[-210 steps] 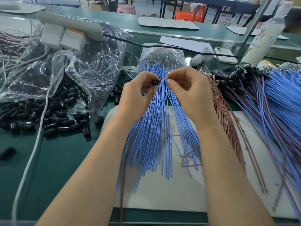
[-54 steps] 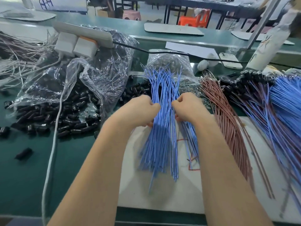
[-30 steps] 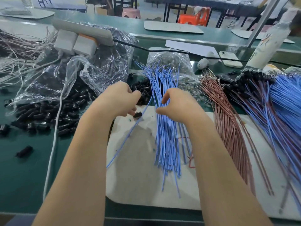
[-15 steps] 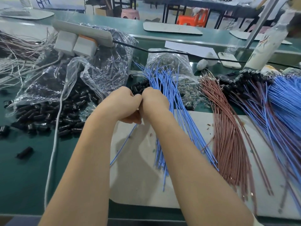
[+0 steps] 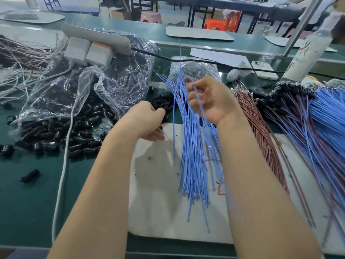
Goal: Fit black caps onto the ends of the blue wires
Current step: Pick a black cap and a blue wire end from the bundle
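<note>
**Fetching a cap and presenting a wire end**

The blue wires are lying in a loose, fanned bundle across the middle of the white mat. Their far ends are reaching past the mat's far edge. The black caps are lying in a small heap just beyond the mat's far-left corner. Many more are spilling from a clear plastic bag well to the left of the mat.

Judged step: one cap is being collected while a wire is being singled out.

1. Separate a single wire from the bundle before bringing the cap to it.
2. Pinch that wire close to its end, since a long free length is likely to bend under the push.
3. Turn the cap's open end toward the wire and push straight along the wire until the cap is seating fully.

The right hand is raised over the far part of the mat. Its fingers are curling round a few blue wires, which are blurred, and one wire is standing up past the fingertips.

The left hand is hovering at the mat's far-left corner, right at the cap heap, with its fingers curled under. Whether it is pinching a cap cannot be told.

Brown wires are lying along the mat's right side. Capped wires are piling up beyond its right edge.
</note>
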A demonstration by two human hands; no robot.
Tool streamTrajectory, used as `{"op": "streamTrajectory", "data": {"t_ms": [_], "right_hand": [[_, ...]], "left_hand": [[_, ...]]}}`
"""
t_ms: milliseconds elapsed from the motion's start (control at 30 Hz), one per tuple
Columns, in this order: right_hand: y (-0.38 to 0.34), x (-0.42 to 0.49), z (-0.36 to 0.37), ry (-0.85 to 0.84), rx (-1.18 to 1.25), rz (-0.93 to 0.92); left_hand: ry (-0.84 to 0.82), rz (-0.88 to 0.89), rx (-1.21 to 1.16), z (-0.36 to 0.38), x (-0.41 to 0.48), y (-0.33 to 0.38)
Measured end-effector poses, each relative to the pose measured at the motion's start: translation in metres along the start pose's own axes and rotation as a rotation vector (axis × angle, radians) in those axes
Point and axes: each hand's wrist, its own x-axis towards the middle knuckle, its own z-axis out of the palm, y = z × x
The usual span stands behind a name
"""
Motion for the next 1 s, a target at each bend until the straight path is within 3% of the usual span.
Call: {"op": "streamTrajectory", "data": {"t_ms": [67, 100, 167, 233, 367, 433, 533, 633, 700, 833, 900, 1000], "right_hand": [[-0.008, -0.002, -0.01, -0.063, 0.169, -0.022], [-0.008, -0.001, -0.012, -0.01, 0.141, -0.03], [-0.001, 0.004, -0.012, 0.214, -0.144, -0.029], [0.007, 0.01, -0.01, 0.326, -0.359, -0.012], [0.007, 0.015, -0.006, 0.297, -0.602, 0.063], [0.004, 0.013, -0.008, 0.195, -0.672, 0.015], [0.006, 0.009, -0.014, 0.059, -0.382, -0.102], [0.012, 0.007, -0.019, 0.281, -0.557, -0.146], [0.011, 0.005, -0.02, 0.338, -0.46, -0.207], [-0.012, -0.007, -0.025, 0.425, 0.035, -0.433], [-0.019, -0.013, -0.031, 0.45, 0.159, -0.477], [-0.012, -0.025, -0.03, 0.466, -0.037, -0.404]], "left_hand": [[0.039, 0.04, -0.038, 0.002, 0.001, 0.004], [0.068, 0.067, -0.094, 0.004, 0.002, 0.007], [0.121, 0.113, -0.203, 0.011, 0.006, 0.016], [0.136, 0.122, -0.269, 0.021, 0.011, 0.022], [0.14, 0.156, -0.197, 0.036, 0.018, 0.024], [0.158, 0.175, -0.237, 0.04, 0.019, 0.025], [0.136, 0.193, -0.354, 0.042, 0.018, 0.028], [0.136, 0.227, -0.46, 0.045, 0.018, 0.03], [0.106, 0.229, -0.49, 0.046, 0.016, 0.03], [-0.217, 0.193, -0.657, 0.05, 0.009, 0.025], [-0.288, 0.239, -0.766, 0.051, 0.005, 0.024], [-0.231, 0.309, -0.958, 0.048, 0.007, 0.027]]}}
